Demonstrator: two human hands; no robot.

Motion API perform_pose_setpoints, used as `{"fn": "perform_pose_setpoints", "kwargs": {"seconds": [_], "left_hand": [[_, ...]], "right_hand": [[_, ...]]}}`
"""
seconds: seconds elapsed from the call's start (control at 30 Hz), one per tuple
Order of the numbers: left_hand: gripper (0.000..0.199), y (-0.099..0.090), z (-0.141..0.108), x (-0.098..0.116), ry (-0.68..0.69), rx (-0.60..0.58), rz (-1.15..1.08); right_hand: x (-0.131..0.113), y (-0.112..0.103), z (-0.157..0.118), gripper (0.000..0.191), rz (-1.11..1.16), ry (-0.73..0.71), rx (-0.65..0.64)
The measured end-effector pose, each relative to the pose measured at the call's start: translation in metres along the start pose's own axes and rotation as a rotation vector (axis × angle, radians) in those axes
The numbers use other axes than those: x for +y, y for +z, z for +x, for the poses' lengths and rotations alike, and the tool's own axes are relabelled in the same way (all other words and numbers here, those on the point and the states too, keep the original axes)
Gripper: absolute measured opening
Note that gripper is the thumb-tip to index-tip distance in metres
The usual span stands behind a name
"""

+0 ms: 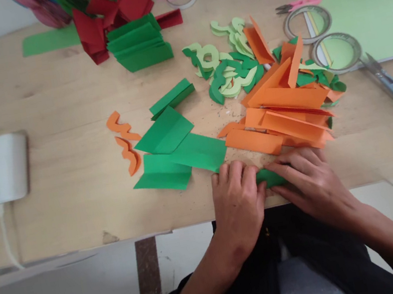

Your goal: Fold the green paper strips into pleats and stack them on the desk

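At the table's front edge, a folded green paper strip (pixel 271 177) lies between my two hands. My left hand (pixel 236 195) is closed on its left end, fingers curled over the paper. The right end is pinched by my right hand (pixel 306 178), thumb below and fingers above. Most of the strip is hidden under the fingers. Just beyond my left hand lie several creased green paper pieces (pixel 197 151), one of them reaching up to my fingers. Folded orange paper strips (pixel 291 122) are heaped just beyond my right hand.
Curly green paper cutouts (pixel 209 58) lie mid-table, orange wavy cutouts (pixel 129 154) further left. Folded green papers (pixel 140 45) and red papers (pixel 91 34) stand at the back. Tape rolls (pixel 337 52), pink snips (pixel 302 3) and a grey-handled cutter (pixel 390 81) lie right; a white power bank (pixel 6 168) sits left.
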State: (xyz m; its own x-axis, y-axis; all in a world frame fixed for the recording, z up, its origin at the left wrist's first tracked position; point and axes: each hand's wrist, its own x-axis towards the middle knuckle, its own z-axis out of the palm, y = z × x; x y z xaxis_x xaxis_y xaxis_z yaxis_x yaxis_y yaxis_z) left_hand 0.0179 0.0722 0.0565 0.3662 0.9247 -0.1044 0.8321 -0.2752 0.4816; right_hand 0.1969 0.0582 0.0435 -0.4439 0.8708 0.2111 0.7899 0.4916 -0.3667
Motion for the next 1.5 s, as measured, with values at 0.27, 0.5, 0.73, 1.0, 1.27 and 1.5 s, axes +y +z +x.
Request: {"fn": "perform_pose_setpoints", "kwargs": {"seconds": [0.27,0.5,0.73,1.0,1.27,1.5], "left_hand": [[0.005,0.002,0.000,0.001,-0.012,0.011,0.016],[0.007,0.002,-0.001,0.001,-0.010,0.026,0.024],[0.009,0.003,-0.002,-0.001,0.005,0.037,0.033],[0.007,0.002,-0.002,-0.001,0.016,0.040,0.032],[0.007,0.003,-0.002,-0.001,0.018,0.035,0.035],[0.008,0.004,-0.003,-0.001,0.019,0.044,0.027]], "right_hand": [[-0.001,0.000,0.003,0.018,-0.027,0.014,-0.017],[-0.002,0.000,-0.009,0.024,-0.047,0.017,0.151],[-0.011,0.004,-0.042,0.027,-0.045,-0.033,0.150],[-0.006,0.003,-0.053,0.034,-0.107,-0.066,0.059],[-0.006,0.003,-0.050,0.037,-0.157,-0.106,-0.011],[-0.009,0.001,-0.053,0.040,-0.116,-0.081,-0.002]]}}
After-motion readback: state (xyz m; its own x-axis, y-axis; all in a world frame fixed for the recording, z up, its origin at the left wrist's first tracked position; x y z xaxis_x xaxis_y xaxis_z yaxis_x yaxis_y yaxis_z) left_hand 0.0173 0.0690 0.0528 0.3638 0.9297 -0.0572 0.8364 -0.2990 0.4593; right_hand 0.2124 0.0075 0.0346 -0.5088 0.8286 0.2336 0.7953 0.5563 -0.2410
